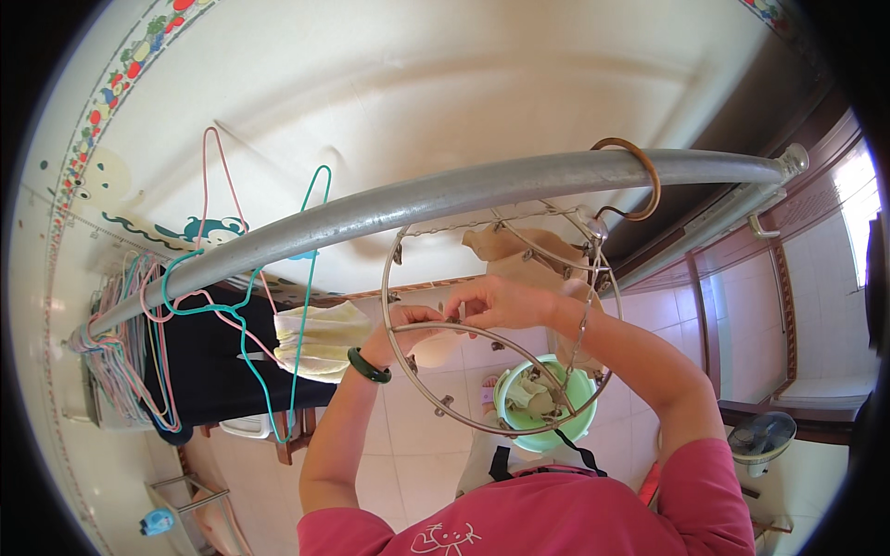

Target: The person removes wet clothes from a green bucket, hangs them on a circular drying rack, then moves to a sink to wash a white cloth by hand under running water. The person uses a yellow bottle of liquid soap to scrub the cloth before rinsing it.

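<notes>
A round metal clip hanger (445, 401) hangs before me by a brown hook (657, 184) over a grey metal rail (431, 201). My right hand (495, 303) pinches a small metal clip (452, 321) on its crossbar. Just left of it, my left hand (410, 326) reaches inside the ring, fingers partly hidden, holding the top of a small pale beige cloth (437, 349). Other beige cloths (525, 260) hang from the ring's far side. Several unused clips (442, 406) dangle around the rim.
Pink (208, 167) and green hangers (243, 326) hang on the rail at left, near a yellowish cloth (323, 337), dark fabric (222, 361) and bunched hangers (125, 340). Below stands a green bucket (511, 427) holding wet-looking cloths (532, 396). A fan (763, 436) is at right.
</notes>
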`<state>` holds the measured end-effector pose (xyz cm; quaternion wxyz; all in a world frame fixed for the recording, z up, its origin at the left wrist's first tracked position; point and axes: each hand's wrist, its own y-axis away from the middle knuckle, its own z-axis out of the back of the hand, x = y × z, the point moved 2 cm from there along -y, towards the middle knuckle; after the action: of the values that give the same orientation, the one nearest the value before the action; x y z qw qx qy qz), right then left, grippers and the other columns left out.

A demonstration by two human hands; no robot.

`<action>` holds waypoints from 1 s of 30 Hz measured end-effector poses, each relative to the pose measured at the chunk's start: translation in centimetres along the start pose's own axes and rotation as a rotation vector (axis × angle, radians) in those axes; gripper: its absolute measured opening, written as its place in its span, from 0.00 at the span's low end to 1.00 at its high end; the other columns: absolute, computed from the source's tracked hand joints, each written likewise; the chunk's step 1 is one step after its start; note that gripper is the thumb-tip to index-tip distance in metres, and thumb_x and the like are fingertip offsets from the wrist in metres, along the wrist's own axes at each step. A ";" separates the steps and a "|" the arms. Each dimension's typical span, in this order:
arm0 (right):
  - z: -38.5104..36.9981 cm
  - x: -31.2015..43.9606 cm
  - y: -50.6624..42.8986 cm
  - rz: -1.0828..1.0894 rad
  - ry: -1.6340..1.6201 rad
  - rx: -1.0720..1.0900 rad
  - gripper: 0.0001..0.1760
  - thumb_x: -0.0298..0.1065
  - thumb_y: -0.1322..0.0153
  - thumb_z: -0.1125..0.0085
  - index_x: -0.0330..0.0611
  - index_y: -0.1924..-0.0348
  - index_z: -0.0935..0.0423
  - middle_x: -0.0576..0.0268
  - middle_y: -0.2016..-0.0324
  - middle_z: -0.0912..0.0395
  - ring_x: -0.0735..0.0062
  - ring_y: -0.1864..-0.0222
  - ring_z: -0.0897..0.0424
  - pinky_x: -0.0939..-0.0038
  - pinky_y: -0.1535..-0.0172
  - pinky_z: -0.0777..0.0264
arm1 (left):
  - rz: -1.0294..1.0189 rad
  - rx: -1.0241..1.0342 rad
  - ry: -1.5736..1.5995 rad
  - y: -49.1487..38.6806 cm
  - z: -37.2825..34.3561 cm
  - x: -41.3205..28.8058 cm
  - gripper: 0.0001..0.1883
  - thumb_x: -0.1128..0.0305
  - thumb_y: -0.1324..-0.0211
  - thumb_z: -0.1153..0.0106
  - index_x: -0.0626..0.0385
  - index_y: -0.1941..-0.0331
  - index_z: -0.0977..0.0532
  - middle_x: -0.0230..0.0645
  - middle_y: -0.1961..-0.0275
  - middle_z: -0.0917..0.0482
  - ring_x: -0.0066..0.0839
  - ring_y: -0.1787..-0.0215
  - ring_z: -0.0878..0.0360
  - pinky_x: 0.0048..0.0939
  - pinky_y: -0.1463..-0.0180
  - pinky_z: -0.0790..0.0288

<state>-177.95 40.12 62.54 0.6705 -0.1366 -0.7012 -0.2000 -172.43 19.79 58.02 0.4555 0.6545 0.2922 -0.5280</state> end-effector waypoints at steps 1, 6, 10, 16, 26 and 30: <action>0.0 0.2 0.3 0.005 0.023 0.002 0.08 0.28 0.36 0.41 0.40 0.63 0.22 0.67 0.76 0.24 0.84 0.77 0.28 0.80 0.73 0.33 | -0.022 0.020 0.017 0.1 -0.1 0.1 0.10 0.70 0.44 0.40 0.62 0.60 0.22 0.29 0.65 0.19 0.15 0.66 0.24 0.18 0.62 0.30; 0.0 0.6 1.1 -0.010 0.179 0.051 0.11 0.25 0.34 0.44 0.38 0.58 0.26 0.65 0.74 0.23 0.83 0.74 0.25 0.79 0.69 0.31 | 0.106 -0.068 0.234 0.4 -0.4 0.2 0.12 0.68 0.42 0.41 0.62 0.58 0.23 0.28 0.67 0.20 0.14 0.69 0.25 0.18 0.66 0.30; -0.1 0.4 1.3 0.177 0.218 -0.132 0.09 0.27 0.35 0.41 0.37 0.62 0.24 0.64 0.75 0.23 0.81 0.77 0.27 0.77 0.73 0.31 | -0.088 0.063 0.106 0.1 -1.3 -0.9 0.11 0.68 0.43 0.40 0.62 0.60 0.22 0.26 0.69 0.20 0.13 0.71 0.26 0.18 0.67 0.32; -0.2 -0.2 1.5 0.137 0.224 -0.178 0.08 0.26 0.35 0.41 0.35 0.63 0.25 0.62 0.70 0.21 0.81 0.72 0.25 0.76 0.68 0.29 | -0.005 0.054 -0.085 0.7 -1.5 -2.3 0.08 0.69 0.45 0.38 0.60 0.65 0.19 0.25 0.72 0.21 0.12 0.74 0.30 0.17 0.71 0.36; -0.6 -2.4 1.3 -0.022 -0.243 -0.131 0.08 0.29 0.30 0.44 0.36 0.60 0.25 0.67 0.66 0.22 0.82 0.62 0.25 0.77 0.54 0.30 | -0.221 0.132 -0.158 1.3 -2.2 -3.0 0.06 0.71 0.43 0.40 0.61 0.64 0.21 0.25 0.73 0.22 0.12 0.73 0.30 0.18 0.70 0.36; -1.0 -2.7 1.5 0.016 -0.294 -0.048 0.10 0.35 0.27 0.49 0.39 0.57 0.28 0.67 0.61 0.23 0.82 0.56 0.28 0.76 0.49 0.35 | -0.236 0.083 -0.203 1.5 -2.3 -3.0 0.07 0.70 0.43 0.40 0.61 0.64 0.21 0.24 0.73 0.23 0.12 0.73 0.30 0.18 0.70 0.36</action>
<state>-176.17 41.17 60.00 0.5586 -0.1858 -0.7859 -0.1892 -170.98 21.59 61.38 0.3902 0.5773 0.2975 -0.6527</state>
